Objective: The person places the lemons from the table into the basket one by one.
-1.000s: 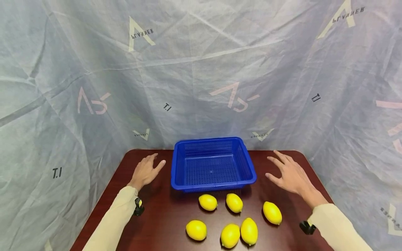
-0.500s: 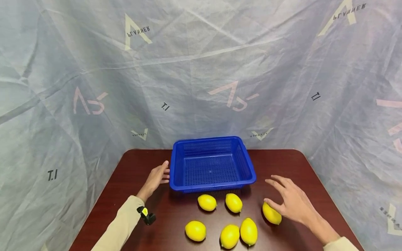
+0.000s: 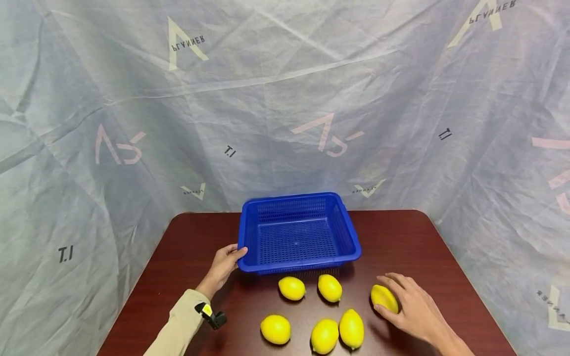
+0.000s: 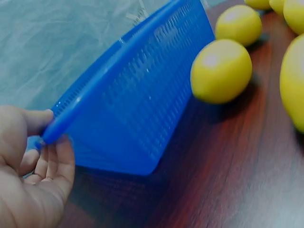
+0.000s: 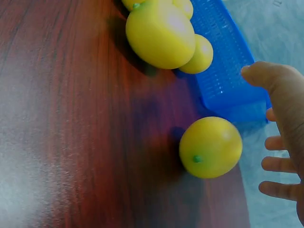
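Sitting beyond six nearer lemons [image 3: 291, 288], the blue perforated basket [image 3: 296, 240] has its left rim [image 3: 242, 232] pinched by the left hand [image 3: 222, 268]; the right hand [image 3: 414, 305], fingers parted, hangs beside the rightmost lemon [image 3: 383, 297].

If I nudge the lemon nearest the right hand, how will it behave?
The lemon would probably roll: it is rounded and lies on a flat table. Its oval shape suggests a curving, wobbly path. It looks smooth, so it may slip under the right hand.
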`<control>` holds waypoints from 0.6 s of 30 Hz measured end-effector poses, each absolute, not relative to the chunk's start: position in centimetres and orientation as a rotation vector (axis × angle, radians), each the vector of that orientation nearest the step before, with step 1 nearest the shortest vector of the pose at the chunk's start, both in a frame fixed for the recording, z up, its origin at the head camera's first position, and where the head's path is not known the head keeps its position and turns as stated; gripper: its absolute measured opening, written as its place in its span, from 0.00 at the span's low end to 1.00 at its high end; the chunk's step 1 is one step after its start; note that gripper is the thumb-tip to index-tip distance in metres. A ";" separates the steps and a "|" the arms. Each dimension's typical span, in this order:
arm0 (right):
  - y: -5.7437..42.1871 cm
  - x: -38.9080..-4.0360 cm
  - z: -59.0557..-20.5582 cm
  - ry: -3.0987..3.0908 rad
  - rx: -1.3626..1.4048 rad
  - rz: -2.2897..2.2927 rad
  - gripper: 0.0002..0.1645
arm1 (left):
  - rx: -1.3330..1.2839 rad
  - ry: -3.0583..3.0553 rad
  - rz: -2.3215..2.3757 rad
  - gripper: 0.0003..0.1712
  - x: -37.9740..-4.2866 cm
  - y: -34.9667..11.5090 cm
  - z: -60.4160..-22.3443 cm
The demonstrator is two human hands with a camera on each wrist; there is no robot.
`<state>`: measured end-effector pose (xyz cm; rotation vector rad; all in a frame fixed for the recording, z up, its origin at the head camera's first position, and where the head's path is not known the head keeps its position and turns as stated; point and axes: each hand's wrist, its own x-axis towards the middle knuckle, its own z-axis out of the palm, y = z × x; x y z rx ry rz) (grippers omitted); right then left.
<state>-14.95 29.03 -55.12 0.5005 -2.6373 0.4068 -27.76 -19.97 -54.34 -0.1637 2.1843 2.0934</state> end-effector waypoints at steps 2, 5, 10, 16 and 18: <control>29.2 -14.9 -55.4 -2.658 0.476 0.405 0.36 | -0.195 2.152 2.127 0.25 -27.7 -19.9 -54.2; 29.3 -14.9 -55.8 -2.710 0.430 0.392 0.36 | -0.223 2.121 2.157 0.25 -27.7 -19.8 -54.0; 29.2 -14.9 -56.3 -2.813 0.350 0.403 0.38 | -0.230 2.091 2.180 0.25 -27.7 -19.8 -54.1; 29.3 -15.1 -56.6 -2.908 0.274 0.373 0.42 | -0.231 2.096 2.175 0.24 -27.7 -19.8 -54.2; 29.3 -15.2 -56.7 -2.929 0.258 0.358 0.43 | -0.229 2.107 2.163 0.24 -27.7 -19.8 -54.2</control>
